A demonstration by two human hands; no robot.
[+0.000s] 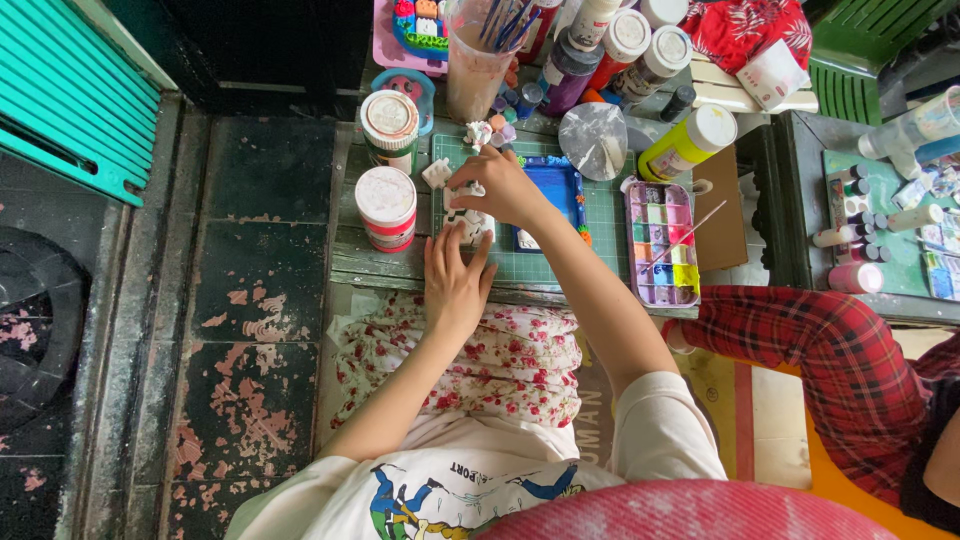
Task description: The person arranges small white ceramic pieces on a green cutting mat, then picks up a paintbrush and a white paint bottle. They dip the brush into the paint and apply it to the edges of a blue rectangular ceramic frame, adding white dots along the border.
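Two white-lidded jars (387, 170) are standing at the left of the green cutting mat (600, 235), and a paint palette (662, 243) is lying at its right. A yellow paint bottle (686, 143) is lying tilted above the palette, while a cup of brushes (478, 60) is standing behind the mat.

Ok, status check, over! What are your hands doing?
Left hand flat beside white figure. Right hand gripping its top, on green mat. Paint jars crowd the left side.

Left hand (455, 283) flat, fingers spread; right hand (503, 187) curled, fingertips down.

A small white plaster figure (466, 215) lies flat on the green cutting mat (605, 215).
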